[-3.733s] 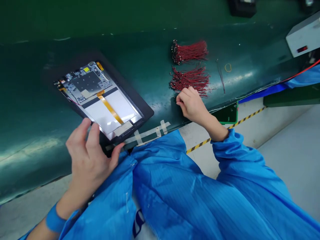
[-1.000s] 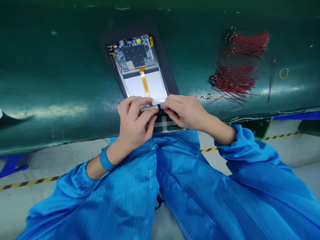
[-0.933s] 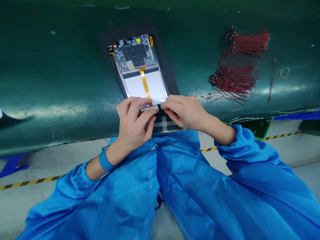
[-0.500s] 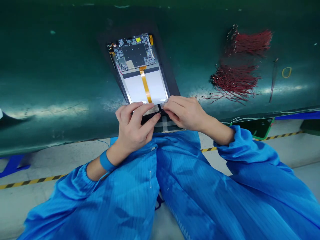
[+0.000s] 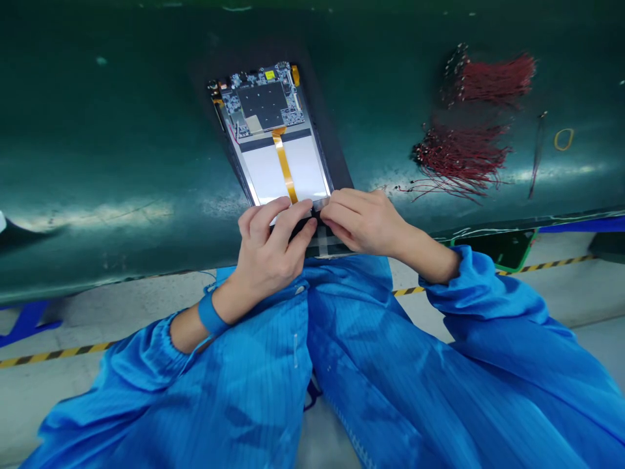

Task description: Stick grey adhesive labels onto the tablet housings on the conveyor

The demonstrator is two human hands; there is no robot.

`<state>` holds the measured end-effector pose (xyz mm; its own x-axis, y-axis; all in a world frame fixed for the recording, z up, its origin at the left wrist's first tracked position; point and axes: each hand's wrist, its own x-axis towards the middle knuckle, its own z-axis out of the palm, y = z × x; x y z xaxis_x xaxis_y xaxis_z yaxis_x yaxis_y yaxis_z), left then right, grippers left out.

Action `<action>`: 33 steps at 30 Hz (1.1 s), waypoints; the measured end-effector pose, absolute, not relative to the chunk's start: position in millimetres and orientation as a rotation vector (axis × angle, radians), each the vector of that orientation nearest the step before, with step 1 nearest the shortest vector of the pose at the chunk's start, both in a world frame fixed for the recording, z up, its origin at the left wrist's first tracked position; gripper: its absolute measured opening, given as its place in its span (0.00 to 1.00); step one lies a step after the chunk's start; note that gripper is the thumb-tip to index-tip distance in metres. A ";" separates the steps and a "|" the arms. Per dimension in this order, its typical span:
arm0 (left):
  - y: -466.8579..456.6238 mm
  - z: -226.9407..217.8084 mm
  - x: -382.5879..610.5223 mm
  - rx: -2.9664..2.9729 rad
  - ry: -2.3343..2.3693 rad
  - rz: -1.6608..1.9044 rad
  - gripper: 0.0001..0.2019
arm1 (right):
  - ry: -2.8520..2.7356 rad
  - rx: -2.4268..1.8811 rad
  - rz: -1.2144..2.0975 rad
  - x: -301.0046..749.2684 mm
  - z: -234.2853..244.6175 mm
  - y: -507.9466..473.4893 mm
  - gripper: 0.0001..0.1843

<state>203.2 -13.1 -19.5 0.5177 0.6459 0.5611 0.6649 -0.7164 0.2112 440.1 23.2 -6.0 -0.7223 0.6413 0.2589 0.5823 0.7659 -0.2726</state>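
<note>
The open tablet is judged light but fragile, best held by its edges; a dark strip is pinched by the left hand; the right hand grip cannot be told.

Both hands are up front, close together. Left hand comes in from 7 o'clock, left wrist wearing a blue band, left fingers curled and pointing toward 2 o'clock, left thumb lying below them on the same heading. Right hand comes in from 3 o'clock, back of the hand up, right fingers together, slightly curved, pointing toward 9 o'clock. Right forearm runs out toward 4 o'clock. Fingertips of the two hands sit just apart at mid-frame. Grip state unclear on both sides.
</note>
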 end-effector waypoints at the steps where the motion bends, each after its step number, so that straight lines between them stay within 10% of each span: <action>1: -13.5 -19.4 203.4 -2.724 -1.179 -0.979 0.15 | -2.629 -0.939 0.255 441.1 -5.1 22.7 0.14; 28: 58.9 8.7 147.7 -2.548 -1.546 -1.095 0.12 | -2.109 -0.975 0.195 444.9 0.9 61.4 0.03; 33: 140.3 15.8 124.8 -2.485 -2.009 -0.516 0.12 | -1.962 -1.000 0.135 432.9 -22.5 81.6 0.05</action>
